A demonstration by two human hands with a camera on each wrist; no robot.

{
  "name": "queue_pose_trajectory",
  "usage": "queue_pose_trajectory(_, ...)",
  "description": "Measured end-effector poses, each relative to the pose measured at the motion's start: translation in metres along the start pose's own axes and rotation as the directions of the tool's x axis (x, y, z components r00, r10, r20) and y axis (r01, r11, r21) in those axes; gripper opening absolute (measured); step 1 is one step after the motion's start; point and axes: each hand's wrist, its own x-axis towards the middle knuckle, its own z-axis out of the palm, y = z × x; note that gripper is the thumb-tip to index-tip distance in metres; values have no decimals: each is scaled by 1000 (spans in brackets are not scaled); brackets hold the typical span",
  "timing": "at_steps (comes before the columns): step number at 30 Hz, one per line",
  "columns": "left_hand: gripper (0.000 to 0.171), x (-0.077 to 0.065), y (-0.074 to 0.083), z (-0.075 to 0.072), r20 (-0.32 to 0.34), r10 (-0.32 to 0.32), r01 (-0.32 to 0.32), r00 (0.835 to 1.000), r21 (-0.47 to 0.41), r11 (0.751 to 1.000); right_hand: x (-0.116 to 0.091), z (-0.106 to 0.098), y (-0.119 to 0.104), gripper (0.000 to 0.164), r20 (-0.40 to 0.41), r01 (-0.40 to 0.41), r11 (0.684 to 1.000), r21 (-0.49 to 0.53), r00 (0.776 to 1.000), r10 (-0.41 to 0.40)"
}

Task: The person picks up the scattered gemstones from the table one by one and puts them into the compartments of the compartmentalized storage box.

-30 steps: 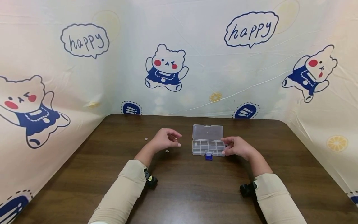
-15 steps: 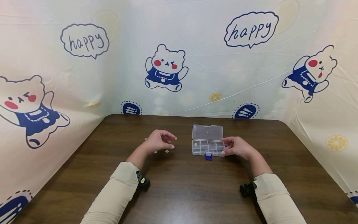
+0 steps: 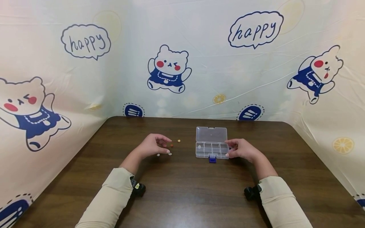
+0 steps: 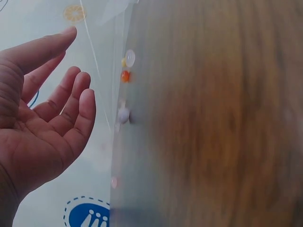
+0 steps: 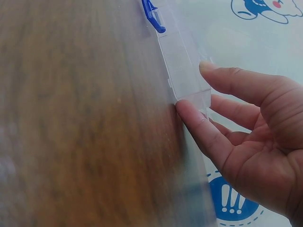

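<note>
In the head view my left hand [image 3: 151,146] hovers low over the table among small pill-like pieces, fingers apart and holding nothing. Near its fingertips lie an orange piece [image 3: 171,145] and a white one [image 3: 169,154]; a yellow piece [image 3: 179,141] sits a little farther off. Another white piece [image 3: 158,155] is beneath the hand. My right hand [image 3: 242,149] grips the right end of a clear compartment box [image 3: 212,150] between thumb and fingers. Its lid [image 3: 211,135] is tipped back, and a whitish piece [image 3: 199,147] lies in a left compartment. The blue latch [image 5: 154,16] hangs at the front.
The brown wooden table [image 3: 182,196] reaches back to a printed cloth [image 3: 199,104] with bears. A camera is strapped at each wrist. One more pinkish piece [image 4: 115,182] shows in the left wrist view.
My left hand has drawn back leftward, away from the box. The yellow and orange pieces and one white piece have come into sight. The right hand and box stay put.
</note>
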Motion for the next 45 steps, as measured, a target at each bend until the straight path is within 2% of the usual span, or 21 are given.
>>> queue_pose_trajectory(7,38,-5,-7,-6,6,28,-28,1000,-3,1000,0,1,0,65,4,-3,1000,-5,1000,3)
queue_pose_trajectory(14,39,-9,-11,-12,14,-21,21,1000,47,999,-1,0,-2,66,5,-1,1000,-3,1000,1)
queue_pose_trajectory(22,39,-12,-18,-19,49,3,-4,999,21,1000,-2,0,-3,65,4,28,1000,-6,1000,-28)
queue_pose_trajectory(32,37,-14,-31,-25,135,-43,30,990,97,995,-2,1,-3,65,5,19,1000,-5,1000,-19)
queue_pose_trajectory(45,25,-7,-40,-25,170,-48,12,984,206,979,-2,0,-3,65,11,19,1000,-1,1000,-19)
